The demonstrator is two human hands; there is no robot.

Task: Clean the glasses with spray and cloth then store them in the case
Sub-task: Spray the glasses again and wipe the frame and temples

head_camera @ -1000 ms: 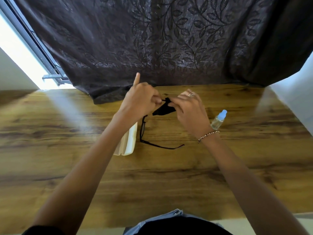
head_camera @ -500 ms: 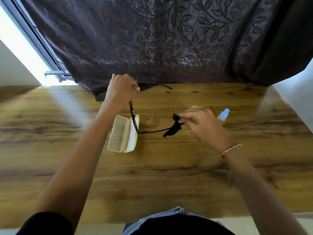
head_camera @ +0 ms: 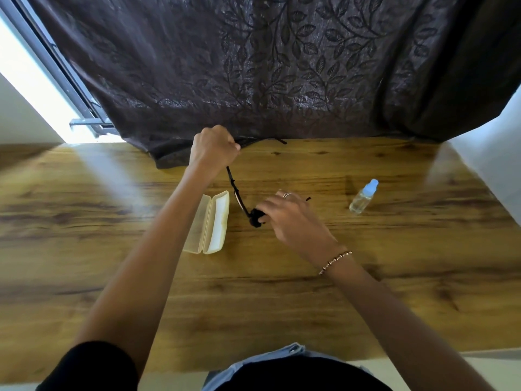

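Note:
My left hand is closed around one end of the black-framed glasses, held up near the curtain with one temple arm sticking out to the right. My right hand pinches a small black cloth around the glasses' lower end. The cream glasses case lies open on the wooden table, just left of the glasses. A small clear spray bottle with a pale blue cap lies to the right of my right hand, untouched.
A dark leaf-patterned curtain hangs over the table's far edge. A bright window with a metal frame is at the far left, a white wall at the right. The table's near edge runs by my body.
My left hand has lifted the glasses away toward the curtain. My right hand has slid the cloth along the frame toward its lower end, uncovering the spray bottle and the case.

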